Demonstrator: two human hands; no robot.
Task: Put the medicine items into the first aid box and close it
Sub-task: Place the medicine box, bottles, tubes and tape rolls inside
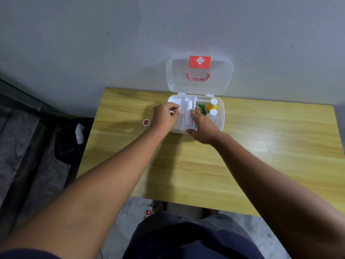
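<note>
Reaching into open first aid box [221, 116], left hand [165, 116] fingers pinched, contents unclear, right hand [202, 128] spread on tray.

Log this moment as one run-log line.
white plastic first aid box: lid open | left hand: pinching small white item over box | right hand: on white tray | small round container: still on table

Glossy wood-grain table [242, 156] (clear plastic lid [220, 79])

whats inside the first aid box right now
In the first aid box: two white-capped bottles on the right, a green packet, a white roll. The right hand and left hand cover the rest.
</note>
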